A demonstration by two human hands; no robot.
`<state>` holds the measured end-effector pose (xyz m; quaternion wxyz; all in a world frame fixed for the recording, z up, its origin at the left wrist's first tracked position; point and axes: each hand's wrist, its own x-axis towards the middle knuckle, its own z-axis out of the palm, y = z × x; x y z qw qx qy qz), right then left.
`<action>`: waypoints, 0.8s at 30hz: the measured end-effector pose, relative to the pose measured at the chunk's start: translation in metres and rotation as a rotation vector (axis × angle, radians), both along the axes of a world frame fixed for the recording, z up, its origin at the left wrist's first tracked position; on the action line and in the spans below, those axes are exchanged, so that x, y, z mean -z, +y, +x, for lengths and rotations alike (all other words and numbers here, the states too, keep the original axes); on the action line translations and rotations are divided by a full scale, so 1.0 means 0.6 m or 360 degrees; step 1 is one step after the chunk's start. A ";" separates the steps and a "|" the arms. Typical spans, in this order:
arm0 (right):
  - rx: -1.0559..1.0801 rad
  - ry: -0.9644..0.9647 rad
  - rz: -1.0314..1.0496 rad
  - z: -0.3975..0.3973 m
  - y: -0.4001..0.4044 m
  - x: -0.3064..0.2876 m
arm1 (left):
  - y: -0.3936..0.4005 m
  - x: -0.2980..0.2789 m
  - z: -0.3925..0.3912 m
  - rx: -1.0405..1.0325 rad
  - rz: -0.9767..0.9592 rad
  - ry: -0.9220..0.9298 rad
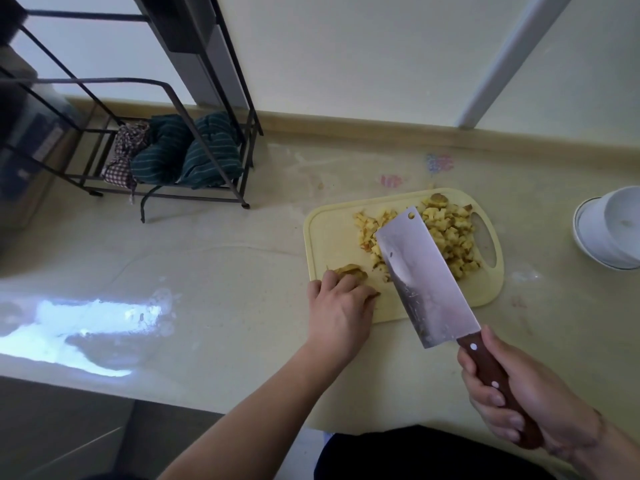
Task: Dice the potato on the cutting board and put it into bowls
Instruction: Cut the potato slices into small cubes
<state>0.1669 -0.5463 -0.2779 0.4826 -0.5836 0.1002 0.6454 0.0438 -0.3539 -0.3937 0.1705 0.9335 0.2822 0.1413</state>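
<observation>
A pale yellow cutting board [329,233] lies on the counter. A heap of diced potato [446,230] covers its right half. At the board's near left corner my left hand [341,306] curls over an uncut potato piece [349,271], holding it down. My right hand [526,400] grips the brown wooden handle of a broad cleaver [422,282]. Its blade is raised flat-side up over the middle of the board, hiding part of the dice. Stacked white bowls [613,230] stand at the right edge of the view.
A black wire rack [166,140] with green striped and checked cloths [183,150] stands at the back left of the beige counter [207,278]. The wall runs along the back. The counter's front edge is close to my body.
</observation>
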 end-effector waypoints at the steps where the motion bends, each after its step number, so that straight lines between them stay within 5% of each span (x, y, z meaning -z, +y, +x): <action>1: 0.0003 -0.0003 -0.0002 -0.001 -0.001 0.001 | -0.004 0.001 -0.002 0.0005 -0.0025 0.0001; 13: -0.0012 -0.0033 0.0030 -0.001 -0.007 -0.001 | -0.018 0.009 -0.053 0.0114 0.0103 -0.0135; 24: -0.0014 -0.0039 0.0074 -0.006 -0.006 -0.004 | -0.020 -0.006 -0.027 0.0101 -0.0025 0.0277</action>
